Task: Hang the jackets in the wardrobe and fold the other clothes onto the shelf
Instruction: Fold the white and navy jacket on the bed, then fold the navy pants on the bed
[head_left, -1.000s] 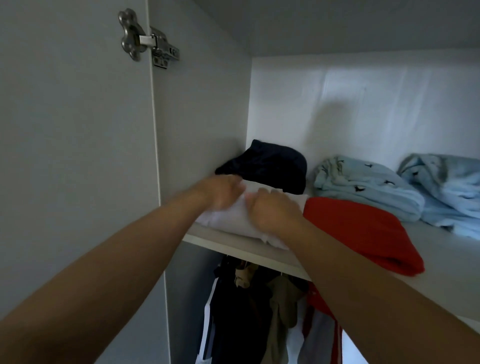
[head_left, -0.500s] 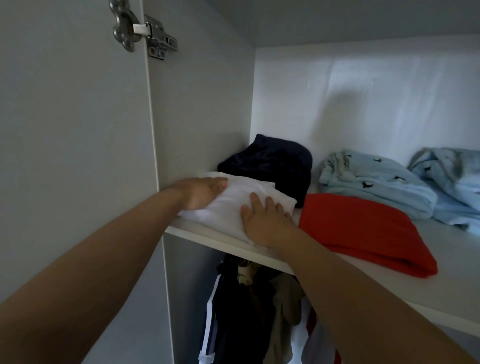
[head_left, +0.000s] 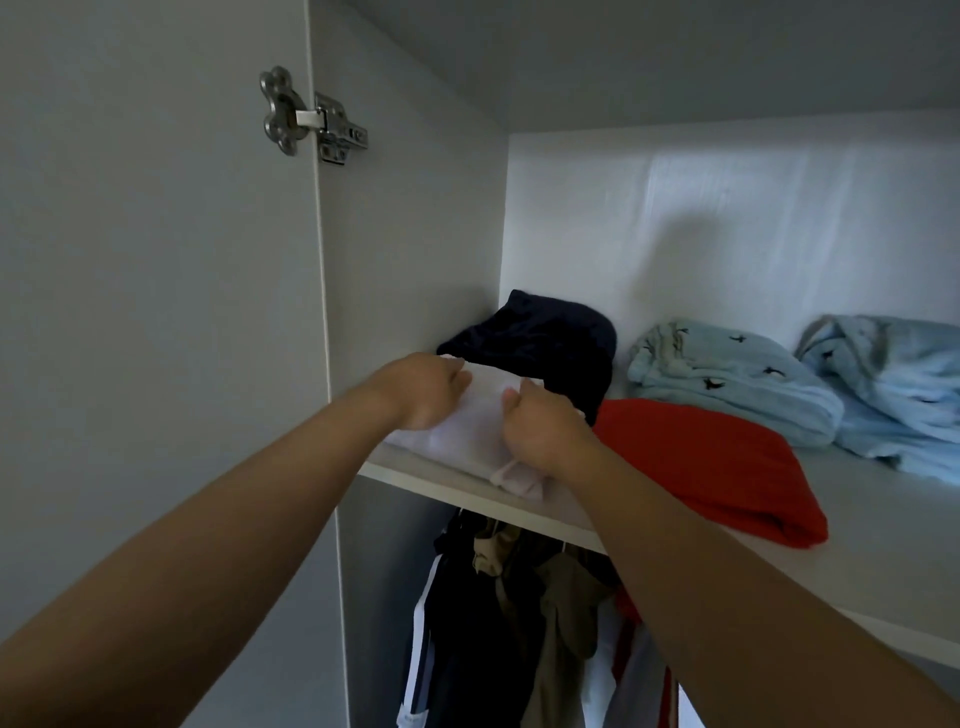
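door hinge (head_left: 311, 117): top left on the open wardrobe door, no part in the step.
left hand (head_left: 423, 392): half a second ago it lay flat against the left edge of the white folded garment (head_left: 467, 431); now its fingers curl over that edge and grip it.
white folded garment: on the shelf (head_left: 857, 519) at its front left, just in front of the navy garment (head_left: 550, 343); a loose fold now pokes out at the front edge.
right hand (head_left: 540, 431): was spread flat on top, pressing; now bunched, fingers closed into the cloth.
meaning: pressing has turned into gripping, so the person is probably shifting or tidying the piece, not letting go yet.
red folded garment (head_left: 711, 462): just right of the white one, unmoved.
light blue patterned clothes (head_left: 727, 379): further right at the back, unmoved.
hanging jackets (head_left: 498, 597): already under the shelf.
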